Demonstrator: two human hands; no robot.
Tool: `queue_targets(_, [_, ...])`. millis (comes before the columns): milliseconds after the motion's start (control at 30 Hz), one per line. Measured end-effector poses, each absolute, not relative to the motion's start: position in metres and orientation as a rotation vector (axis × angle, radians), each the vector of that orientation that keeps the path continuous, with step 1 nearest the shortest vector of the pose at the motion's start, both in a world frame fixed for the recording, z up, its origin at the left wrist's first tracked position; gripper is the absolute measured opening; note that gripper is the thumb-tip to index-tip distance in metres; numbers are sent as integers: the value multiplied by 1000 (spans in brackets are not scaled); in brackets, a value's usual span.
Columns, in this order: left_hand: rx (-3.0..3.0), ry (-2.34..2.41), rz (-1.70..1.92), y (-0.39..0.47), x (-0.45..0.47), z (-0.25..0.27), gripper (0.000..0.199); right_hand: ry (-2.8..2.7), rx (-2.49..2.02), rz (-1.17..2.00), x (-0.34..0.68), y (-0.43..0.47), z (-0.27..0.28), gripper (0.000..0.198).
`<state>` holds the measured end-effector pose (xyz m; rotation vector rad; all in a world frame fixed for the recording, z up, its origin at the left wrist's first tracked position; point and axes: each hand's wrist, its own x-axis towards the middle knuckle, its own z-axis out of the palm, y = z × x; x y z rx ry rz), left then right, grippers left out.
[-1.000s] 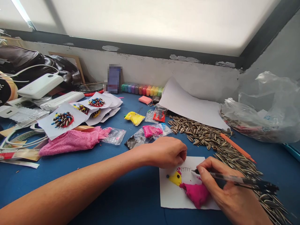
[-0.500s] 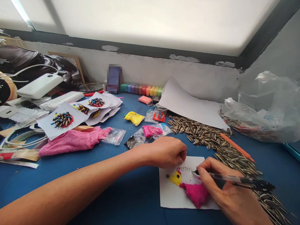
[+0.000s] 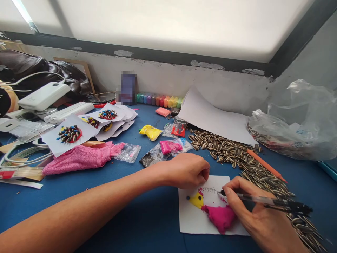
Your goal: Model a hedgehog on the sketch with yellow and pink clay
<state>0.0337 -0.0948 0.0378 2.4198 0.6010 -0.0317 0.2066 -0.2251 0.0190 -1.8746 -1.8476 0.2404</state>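
Observation:
A white sheet of paper [image 3: 191,223] lies flat on the blue table. On it sits a yellow clay piece [image 3: 196,201] with dark dots, and beside that a larger magenta clay piece [image 3: 220,217]. My left hand [image 3: 188,170] is closed, its fingers curled at the paper's top edge; whatever they may hold is hidden. In my right hand [image 3: 259,214] I grip a black pen [image 3: 273,201], its tip on the paper at the right end of a row of small curved marks above the clay. Magenta smears lie near that row.
Sunflower seeds [image 3: 252,175] spread beyond my right hand, an orange stick [image 3: 267,166] across them. Clay packets [image 3: 171,146] lie ahead. Decorated paper cards [image 3: 71,135], a pink cloth [image 3: 79,160] and white power banks [image 3: 44,96] fill the left. A plastic bag [image 3: 297,123] stands right.
The pen tip has shifted slightly right, and the row of curved marks reaches a little further. My left hand stays in place.

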Motion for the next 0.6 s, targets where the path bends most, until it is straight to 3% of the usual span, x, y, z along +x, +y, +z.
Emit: queue_targets(600, [2410,604,-23,-94,33,36,13,-1796,-1838,269,207,-225,24,27])
